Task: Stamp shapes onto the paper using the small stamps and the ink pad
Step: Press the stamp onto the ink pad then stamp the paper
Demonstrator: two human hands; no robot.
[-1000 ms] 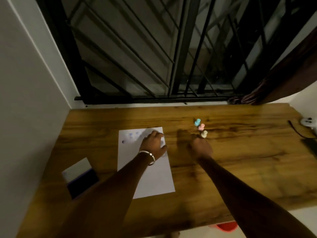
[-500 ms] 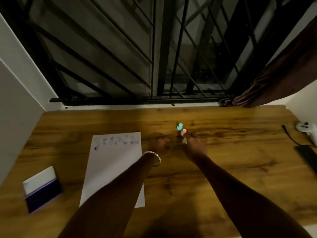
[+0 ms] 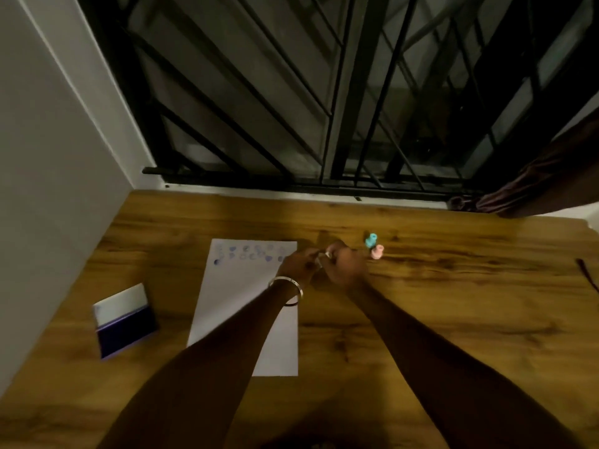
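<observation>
Both hands meet over the top right corner of the paper (image 3: 246, 306). The left hand (image 3: 296, 265) and right hand (image 3: 348, 267) seem to pinch a small pale stamp (image 3: 325, 256) between curled fingers, but it is blurry and mostly hidden. A blue stamp (image 3: 371, 239) and pink stamp (image 3: 377, 251) stand just right. The ink pad (image 3: 124, 320) lies open far left on the table (image 3: 453, 319), with bare wood on the right.

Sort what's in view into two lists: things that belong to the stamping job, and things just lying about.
Belongs to the job:
paper, already stamped along its far edge
ink pad, open, left of the paper
blue stamp
pink stamp
small pale stamp, held between left hand and right hand

Just lying about:
bangle on the left wrist
dark cable at the table's right edge
curtain
</observation>
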